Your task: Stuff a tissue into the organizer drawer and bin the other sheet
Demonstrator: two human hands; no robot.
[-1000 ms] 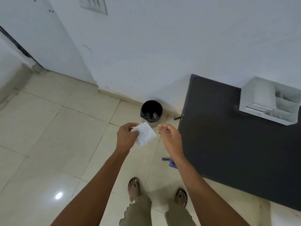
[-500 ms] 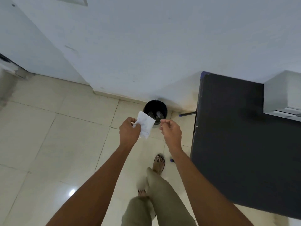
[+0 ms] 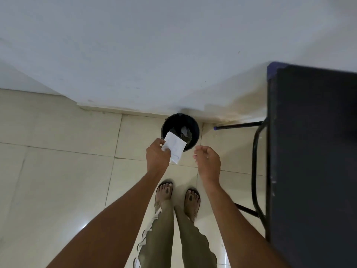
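A small black bin (image 3: pixel 195 130) stands on the floor against the wall, with crumpled waste inside. My left hand (image 3: pixel 157 156) pinches a folded white tissue sheet (image 3: pixel 175 147) by its near corner, and the sheet overlaps the bin's near rim. My right hand (image 3: pixel 207 161) hangs just right of the sheet with its fingers loosely curled and nothing in it. The organizer is out of view.
A dark table (image 3: pixel 313 151) with a black metal frame (image 3: pixel 256 161) fills the right side. A white wall (image 3: pixel 154 55) rises right behind the bin. Cream floor tiles (image 3: pixel 58 180) spread to the left. My sandalled feet (image 3: pixel 177 198) stand below the hands.
I have stepped closer to the bin and the view has tilted down. The organizer has left the frame. My left hand carried the sheet forward over the bin's near rim.
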